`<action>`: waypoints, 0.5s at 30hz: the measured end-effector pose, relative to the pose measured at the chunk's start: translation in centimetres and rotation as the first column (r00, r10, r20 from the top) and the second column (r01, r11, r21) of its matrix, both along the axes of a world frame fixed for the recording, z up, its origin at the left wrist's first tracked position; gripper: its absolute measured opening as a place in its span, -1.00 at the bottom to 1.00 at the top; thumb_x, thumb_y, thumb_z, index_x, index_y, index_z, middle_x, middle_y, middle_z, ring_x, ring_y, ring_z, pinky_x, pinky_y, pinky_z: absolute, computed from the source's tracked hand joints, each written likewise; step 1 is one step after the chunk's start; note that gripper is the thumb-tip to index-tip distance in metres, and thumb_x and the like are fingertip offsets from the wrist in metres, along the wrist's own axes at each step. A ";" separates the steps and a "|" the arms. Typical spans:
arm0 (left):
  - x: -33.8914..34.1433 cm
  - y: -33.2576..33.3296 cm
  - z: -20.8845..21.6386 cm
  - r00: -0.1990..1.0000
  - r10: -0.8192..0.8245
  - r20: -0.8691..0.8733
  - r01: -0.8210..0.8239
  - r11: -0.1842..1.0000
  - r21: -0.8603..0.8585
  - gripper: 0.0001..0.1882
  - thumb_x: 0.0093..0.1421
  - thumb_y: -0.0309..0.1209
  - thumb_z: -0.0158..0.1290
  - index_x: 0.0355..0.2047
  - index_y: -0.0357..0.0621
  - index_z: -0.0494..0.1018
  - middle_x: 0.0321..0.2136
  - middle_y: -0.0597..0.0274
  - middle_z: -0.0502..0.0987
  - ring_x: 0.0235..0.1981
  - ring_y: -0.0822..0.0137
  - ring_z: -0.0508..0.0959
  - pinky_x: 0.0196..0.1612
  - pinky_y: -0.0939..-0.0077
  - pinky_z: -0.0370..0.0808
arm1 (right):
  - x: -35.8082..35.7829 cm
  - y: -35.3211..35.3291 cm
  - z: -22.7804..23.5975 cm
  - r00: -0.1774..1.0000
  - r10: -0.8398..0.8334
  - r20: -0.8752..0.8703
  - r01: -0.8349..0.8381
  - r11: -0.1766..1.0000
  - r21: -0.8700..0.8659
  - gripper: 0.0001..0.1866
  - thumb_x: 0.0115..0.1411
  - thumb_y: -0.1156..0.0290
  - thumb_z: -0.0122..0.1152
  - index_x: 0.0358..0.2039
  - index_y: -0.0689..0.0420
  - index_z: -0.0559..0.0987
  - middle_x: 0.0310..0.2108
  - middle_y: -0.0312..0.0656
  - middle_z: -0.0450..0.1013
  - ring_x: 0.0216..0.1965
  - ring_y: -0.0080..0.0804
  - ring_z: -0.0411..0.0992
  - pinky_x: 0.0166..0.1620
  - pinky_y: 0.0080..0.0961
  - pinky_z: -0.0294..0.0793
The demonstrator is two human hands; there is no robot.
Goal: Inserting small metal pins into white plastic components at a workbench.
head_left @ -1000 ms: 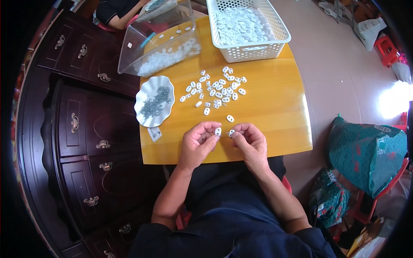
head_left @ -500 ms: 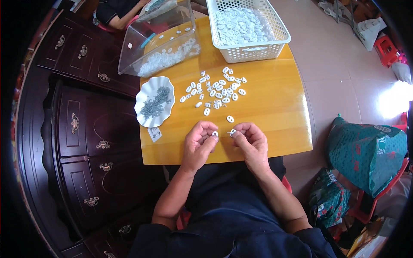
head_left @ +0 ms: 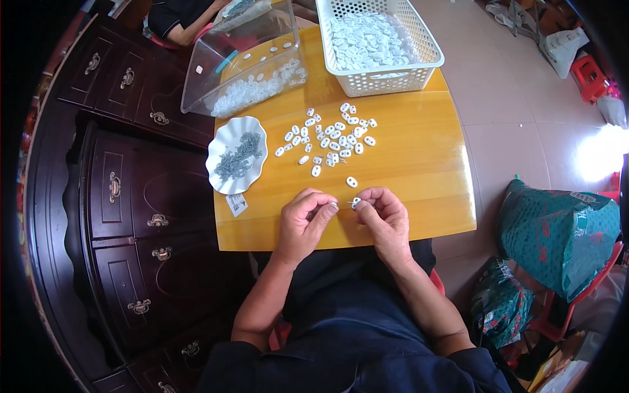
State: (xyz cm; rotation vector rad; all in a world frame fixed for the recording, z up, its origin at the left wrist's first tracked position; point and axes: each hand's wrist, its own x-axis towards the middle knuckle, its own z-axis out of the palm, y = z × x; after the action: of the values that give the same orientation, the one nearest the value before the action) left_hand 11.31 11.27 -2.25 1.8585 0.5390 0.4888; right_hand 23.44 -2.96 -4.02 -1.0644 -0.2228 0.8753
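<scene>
Near the table's front edge, my left hand point(head_left: 303, 221) pinches a small white plastic piece point(head_left: 335, 205), mostly hidden by thumb and forefinger. A short gap away, my right hand point(head_left: 386, 219) grips a white two-hole plastic piece point(head_left: 356, 201) between thumb and fingers. A thin metal pin or screw point(head_left: 350, 202) sticks out of that piece toward my left hand. Just beyond the hands lies a single white oval two-hole piece point(head_left: 352, 182). Farther back, several similar oval and smaller squarish pieces point(head_left: 334, 134) are scattered, some with metal pins showing.
A white scalloped dish point(head_left: 216, 134) holding small grey metal parts point(head_left: 239, 157) sits at the left, beside a paper label point(head_left: 237, 205). Behind it stands a clear bin point(head_left: 196, 85) of translucent pieces. A white perforated basket point(head_left: 386, 83) of white pieces is at the back. Another person's arm point(head_left: 190, 31) shows beyond.
My left hand has moved slightly right, toward the right hand, and its fingers now cover more of the piece in it. The right hand stays nearly still with its piece.
</scene>
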 end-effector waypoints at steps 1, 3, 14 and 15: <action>0.1 0.2 -0.1 0.999 -0.037 0.016 0.033 0.979 0.201 -0.85 0.39 -0.45 0.16 -0.11 -0.26 0.55 -0.46 0.41 0.54 -0.51 0.66 0.44 -0.42 0.74 0.41 | 0.0 0.0 0.0 1.000 0.002 0.001 -0.002 1.000 0.000 -0.91 0.37 0.52 0.22 -0.14 0.21 0.56 -0.26 -0.38 0.54 -0.29 -0.71 0.48 -0.18 -0.68 0.52; -0.3 -0.3 -0.4 1.000 -0.001 -0.019 0.002 0.999 0.038 -0.86 0.39 -0.48 0.15 -0.11 -0.27 0.54 -0.44 0.40 0.54 -0.51 0.67 0.43 -0.43 0.75 0.40 | 0.0 0.0 0.1 1.000 0.002 0.000 -0.002 1.000 -0.005 -0.91 0.37 0.52 0.22 -0.14 0.22 0.56 -0.26 -0.38 0.54 -0.30 -0.71 0.48 -0.18 -0.68 0.52; -0.2 -0.8 0.2 0.997 0.025 0.068 -0.005 0.961 -0.276 -0.76 0.30 -0.69 0.13 -0.03 -0.32 0.52 -0.36 0.43 0.56 -0.43 0.72 0.49 -0.35 0.81 0.43 | -0.2 0.0 -0.3 1.000 0.011 0.003 -0.011 1.000 0.003 -0.91 0.37 0.54 0.22 -0.15 0.23 0.55 -0.29 -0.38 0.53 -0.31 -0.73 0.46 -0.20 -0.71 0.47; -0.2 -0.8 0.2 0.997 0.009 0.070 0.010 0.964 -0.265 -0.75 0.29 -0.69 0.15 -0.02 -0.32 0.53 -0.36 0.43 0.56 -0.42 0.71 0.50 -0.33 0.80 0.44 | -0.2 0.0 -0.4 1.000 0.014 0.011 -0.014 1.000 0.008 -0.91 0.37 0.54 0.22 -0.15 0.24 0.55 -0.30 -0.38 0.53 -0.31 -0.73 0.46 -0.20 -0.71 0.47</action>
State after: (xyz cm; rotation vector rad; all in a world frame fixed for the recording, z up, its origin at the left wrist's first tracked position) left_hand 11.12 10.47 -2.04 1.5796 0.5292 0.4572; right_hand 23.20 -2.92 -4.39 -1.0610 -0.2429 0.8805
